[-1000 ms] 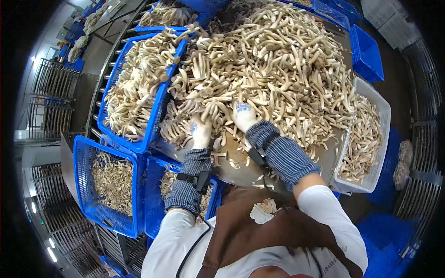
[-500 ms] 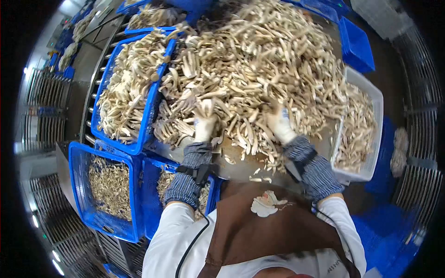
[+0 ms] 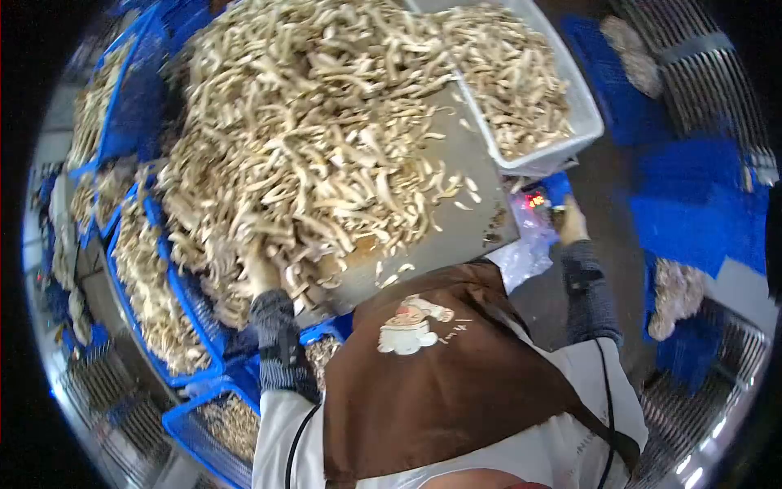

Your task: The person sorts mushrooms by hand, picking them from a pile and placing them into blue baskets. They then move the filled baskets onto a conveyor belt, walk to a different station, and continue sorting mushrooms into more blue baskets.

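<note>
A big heap of long, pale mushrooms [image 3: 326,122] covers much of the metal table [image 3: 456,236]. My left hand [image 3: 261,273] rests at the near left edge of the heap, its fingers hidden and blurred among the mushrooms. Off the table's right corner, my right hand [image 3: 573,224] reaches beside a device with a lit red display [image 3: 535,200]. Its fingers are blurred, so I cannot make out whether they hold anything. Crumpled clear plastic [image 3: 525,253] hangs just left of that hand, under the display.
A white tub [image 3: 588,130] of mushrooms stands at the table's right side. Blue crates [image 3: 213,367] with mushrooms line the left. More blue crates [image 3: 692,204] and a bagged pale bundle [image 3: 676,297] sit at the right, near metal racks [image 3: 692,81].
My view has turned to the right. My right hand has left the mushroom heap and moved right to the lit display, while my left hand stays at the heap's near left edge.
</note>
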Action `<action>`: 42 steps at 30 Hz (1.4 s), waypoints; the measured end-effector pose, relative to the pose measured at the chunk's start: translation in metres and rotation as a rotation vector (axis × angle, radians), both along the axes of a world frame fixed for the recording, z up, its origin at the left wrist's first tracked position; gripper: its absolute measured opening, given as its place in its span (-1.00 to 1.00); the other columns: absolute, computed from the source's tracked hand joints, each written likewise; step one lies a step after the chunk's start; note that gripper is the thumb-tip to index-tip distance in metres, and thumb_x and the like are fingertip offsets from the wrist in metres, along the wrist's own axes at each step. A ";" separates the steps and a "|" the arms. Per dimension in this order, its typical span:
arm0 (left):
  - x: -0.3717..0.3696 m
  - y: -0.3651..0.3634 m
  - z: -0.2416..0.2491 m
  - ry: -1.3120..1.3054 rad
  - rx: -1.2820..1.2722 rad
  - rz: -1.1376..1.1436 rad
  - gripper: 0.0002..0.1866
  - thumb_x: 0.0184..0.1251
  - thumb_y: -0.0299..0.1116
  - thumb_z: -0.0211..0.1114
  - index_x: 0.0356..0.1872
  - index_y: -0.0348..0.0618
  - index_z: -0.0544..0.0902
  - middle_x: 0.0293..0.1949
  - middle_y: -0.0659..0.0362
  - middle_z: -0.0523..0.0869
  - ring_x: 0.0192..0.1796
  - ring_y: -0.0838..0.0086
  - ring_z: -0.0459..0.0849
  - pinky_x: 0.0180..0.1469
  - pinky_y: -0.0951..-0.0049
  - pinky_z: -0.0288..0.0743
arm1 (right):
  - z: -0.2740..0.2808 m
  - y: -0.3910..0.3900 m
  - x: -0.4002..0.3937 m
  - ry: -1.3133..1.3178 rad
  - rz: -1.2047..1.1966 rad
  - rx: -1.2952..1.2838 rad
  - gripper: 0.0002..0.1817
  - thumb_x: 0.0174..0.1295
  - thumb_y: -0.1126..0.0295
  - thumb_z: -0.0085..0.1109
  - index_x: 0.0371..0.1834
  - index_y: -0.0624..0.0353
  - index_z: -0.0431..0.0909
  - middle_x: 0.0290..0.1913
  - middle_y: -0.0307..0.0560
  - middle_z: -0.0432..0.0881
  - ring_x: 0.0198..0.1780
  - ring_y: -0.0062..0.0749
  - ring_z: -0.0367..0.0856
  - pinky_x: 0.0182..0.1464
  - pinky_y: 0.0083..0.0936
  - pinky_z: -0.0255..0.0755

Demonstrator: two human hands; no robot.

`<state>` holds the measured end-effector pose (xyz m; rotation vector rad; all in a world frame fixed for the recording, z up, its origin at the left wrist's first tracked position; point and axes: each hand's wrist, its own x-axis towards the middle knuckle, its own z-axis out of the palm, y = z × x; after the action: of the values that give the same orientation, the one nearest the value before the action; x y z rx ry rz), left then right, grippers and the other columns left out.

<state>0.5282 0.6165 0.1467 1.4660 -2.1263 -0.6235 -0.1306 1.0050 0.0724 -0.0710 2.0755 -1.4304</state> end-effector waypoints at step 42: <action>-0.120 0.028 0.066 0.704 0.705 0.208 -0.48 0.40 -0.41 0.16 0.26 -0.47 0.21 -0.07 -0.14 0.63 -0.31 0.30 0.70 -0.27 0.40 0.65 | 0.112 -0.359 0.317 1.080 1.364 0.125 -0.06 0.09 -0.07 0.36 0.29 0.51 0.23 -0.11 0.30 0.66 -0.12 0.10 0.70 0.02 -0.18 0.58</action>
<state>0.4085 0.6449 0.2125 1.4487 -1.2332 -1.6288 0.1859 0.6461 0.1845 -2.0860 1.9035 -0.3139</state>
